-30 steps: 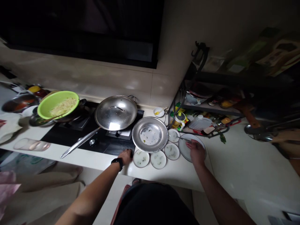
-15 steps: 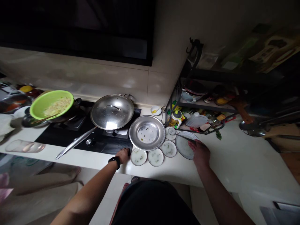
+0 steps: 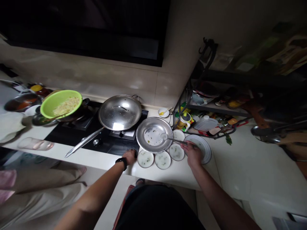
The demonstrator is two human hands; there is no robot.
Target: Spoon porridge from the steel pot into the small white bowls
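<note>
The right hand (image 3: pixel 193 154) pinches a metal spoon (image 3: pixel 175 140) over a scraped steel plate (image 3: pixel 153 134). The left hand (image 3: pixel 129 156) rests curled at the bench (image 3: pixel 168 176) edge, its grip unclear. Three white saucers (image 3: pixel 162 160) show residue.

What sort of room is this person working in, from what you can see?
Most likely a home kitchen: a black glass hob with a lidded steel pan, small used plates on the counter, and a cluttered shelf rack beside them.
</note>
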